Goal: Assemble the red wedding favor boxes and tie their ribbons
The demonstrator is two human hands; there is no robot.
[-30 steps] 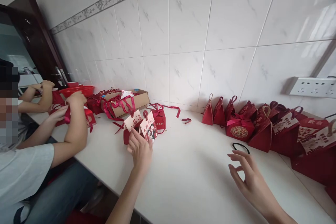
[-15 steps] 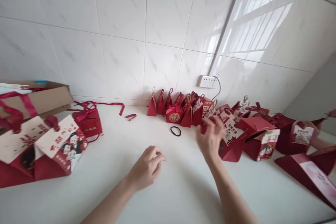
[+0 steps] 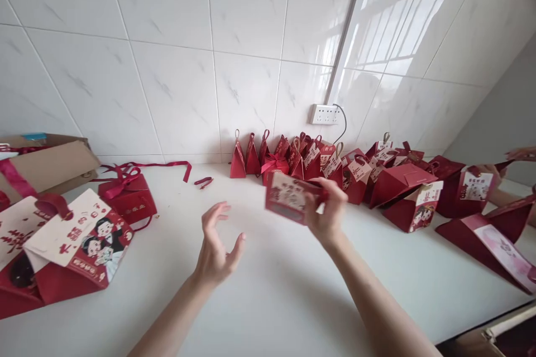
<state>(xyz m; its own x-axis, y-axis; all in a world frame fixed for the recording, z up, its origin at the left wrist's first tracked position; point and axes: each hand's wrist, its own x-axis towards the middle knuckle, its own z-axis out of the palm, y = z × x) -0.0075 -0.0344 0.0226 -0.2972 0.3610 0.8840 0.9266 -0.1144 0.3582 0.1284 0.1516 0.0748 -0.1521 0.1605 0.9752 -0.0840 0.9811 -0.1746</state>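
Note:
My right hand [image 3: 329,209] grips a red gift box [image 3: 287,196] with a pale printed panel, lifted above the white tabletop and blurred by motion. Part of the box lies hidden behind my fingers. To its left, my left hand [image 3: 218,245] is raised with thumb and fingers spread, holding nothing. Behind the held box stands a row of small red pyramid boxes [image 3: 238,160] with loop handles, along the wall. A square red box with a bow [image 3: 276,163] is among them.
At left stand red gift boxes with a cartoon couple [image 3: 84,240], a ribboned red box [image 3: 129,198] and a cardboard carton [image 3: 62,170]. More red boxes [image 3: 404,184] crowd the right side. A power socket [image 3: 325,114] is on the tiled wall. Another person's hand [image 3: 521,153] shows at far right.
My right hand has picked up a red gift box from the right group and moved it left. My left hand has opened and shifted left. The black ring is no longer visible.

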